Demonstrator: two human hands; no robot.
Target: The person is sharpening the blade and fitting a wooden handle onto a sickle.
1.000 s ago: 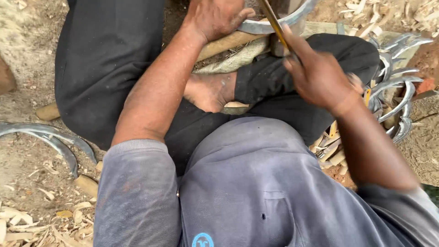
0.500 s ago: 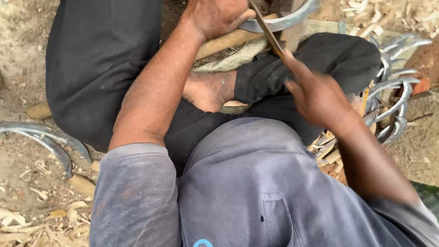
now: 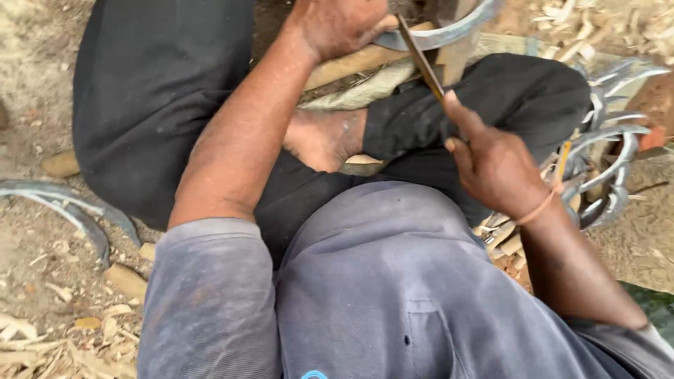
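We clamped the curved blade (image 3: 449, 31) down on the wooden block (image 3: 449, 67) with our left hand (image 3: 337, 24), right hand (image 3: 495, 165) gripping the file (image 3: 420, 60) across the blade; strokes looked best kept flat and steady.

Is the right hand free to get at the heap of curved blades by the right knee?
Probably not: the right hand is shut on a flat file. The heap of curved blades lies close beside that wrist, nothing between them, so only the file hinders.
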